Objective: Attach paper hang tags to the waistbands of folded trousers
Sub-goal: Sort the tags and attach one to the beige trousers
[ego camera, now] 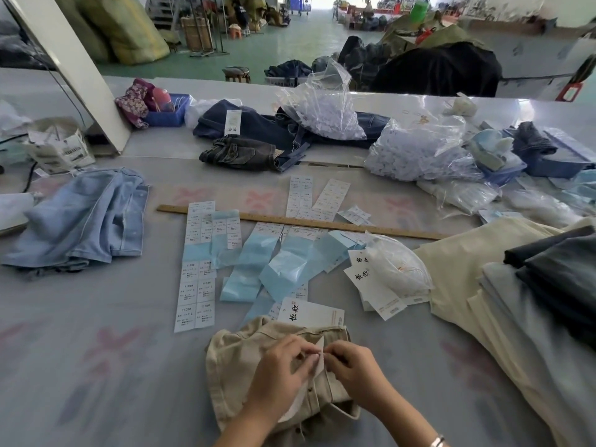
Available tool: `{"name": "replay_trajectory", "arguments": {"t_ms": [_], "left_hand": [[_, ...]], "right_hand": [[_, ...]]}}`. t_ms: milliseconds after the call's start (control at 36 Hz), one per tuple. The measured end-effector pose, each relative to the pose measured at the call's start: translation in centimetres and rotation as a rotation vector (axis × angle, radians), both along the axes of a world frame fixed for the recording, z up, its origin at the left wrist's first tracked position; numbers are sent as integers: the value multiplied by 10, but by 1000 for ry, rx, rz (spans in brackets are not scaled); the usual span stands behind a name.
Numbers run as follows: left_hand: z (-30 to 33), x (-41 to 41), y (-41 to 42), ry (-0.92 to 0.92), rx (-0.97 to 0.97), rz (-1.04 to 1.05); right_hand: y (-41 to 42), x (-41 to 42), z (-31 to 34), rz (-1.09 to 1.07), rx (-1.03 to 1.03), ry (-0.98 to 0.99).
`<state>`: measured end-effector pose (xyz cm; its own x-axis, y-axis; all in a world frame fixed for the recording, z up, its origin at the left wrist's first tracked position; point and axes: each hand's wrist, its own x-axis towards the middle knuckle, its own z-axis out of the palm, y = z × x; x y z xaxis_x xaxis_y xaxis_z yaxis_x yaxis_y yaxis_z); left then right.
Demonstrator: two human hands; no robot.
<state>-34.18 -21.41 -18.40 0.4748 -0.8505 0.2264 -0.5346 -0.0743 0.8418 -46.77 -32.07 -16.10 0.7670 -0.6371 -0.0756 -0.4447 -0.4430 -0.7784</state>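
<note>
Folded beige trousers (235, 359) lie at the near middle of the table, waistband toward my hands. My left hand (283, 366) and my right hand (351, 366) meet over the waistband, fingertips pinching a small white paper piece (319, 359) between them. A white hang tag (309, 312) with black characters lies on the trousers' far edge. More white hang tags (371, 285) lie fanned out to the right, partly under a clear bag (400, 266).
Sticker sheets (196, 269) and blue backing strips (254, 262) cover the table's middle, with a wooden ruler (322, 222) behind them. Pale blue jeans (87, 217) lie left, cream and dark folded trousers (516, 285) stack right. Dark jeans (251, 137) and plastic bags (419, 150) sit farther back.
</note>
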Motion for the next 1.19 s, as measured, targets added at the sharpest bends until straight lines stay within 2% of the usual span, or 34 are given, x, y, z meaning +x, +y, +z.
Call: {"name": "replay_trajectory", "arguments": {"t_ms": [139,222,278,361,444,500,611,806,917,1056,1194], "left_hand": [[0,-5,-4,117,37,31],[-1,-4,-7,164,67,62],[-1,-3,-9,172,112,73],[-2,-2,-9,167,171,62],[-5,0,-11,22,281,3],[-4,3,-14,15,334,-25],[3,2,-25,443,304,-3],[10,5,-41,354,252,-14],[15,5,-47,425,154,-7],[16,5,-50,678,174,-22],[7,8,-58,764,247,-54]], "right_hand": [[-3,0,2,57,-60,64],[-5,-1,3,25,5,54],[-6,-2,3,-89,154,12],[-9,-5,2,-373,506,-153],[-14,-7,6,-549,738,-322],[-16,-7,12,-582,754,-400],[-19,-4,20,-592,647,-470],[-16,2,12,-482,519,-363],[-13,2,6,-357,424,-276],[-14,1,3,-355,547,-294],[-17,-5,6,-389,764,-434]]}}
